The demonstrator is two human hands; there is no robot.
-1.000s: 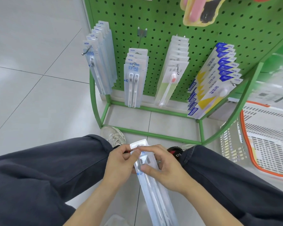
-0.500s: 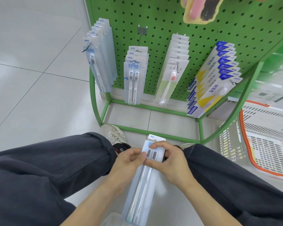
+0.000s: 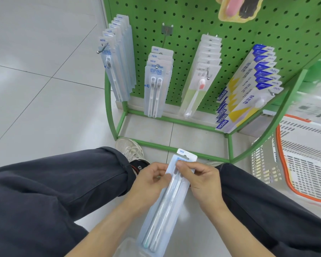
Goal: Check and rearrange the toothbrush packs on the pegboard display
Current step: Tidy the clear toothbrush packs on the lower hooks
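Observation:
I hold a clear twin toothbrush pack (image 3: 167, 206) face up between my knees, its top end pointing at the display. My left hand (image 3: 148, 182) pinches its left edge near the brush heads. My right hand (image 3: 200, 180) grips the right edge, thumb across the front. On the green pegboard (image 3: 193, 19) hang four rows: pale blue single packs (image 3: 119, 60) at left, matching twin packs (image 3: 157, 86), packs with a pink-headed brush (image 3: 200, 80), and blue-and-yellow packs (image 3: 248, 89) at right.
A bare hook (image 3: 166, 34) sticks out above the twin packs. The green rack frame (image 3: 167, 147) rings the base near my shoe (image 3: 130, 147). A white basket with an orange rim (image 3: 304, 160) stands at right. More clear packaging (image 3: 126, 247) lies below the pack.
The pack has swung from pointing left-up with its back showing to face up, tilted toward the display. Both hands shifted their hold nearer the brush heads.

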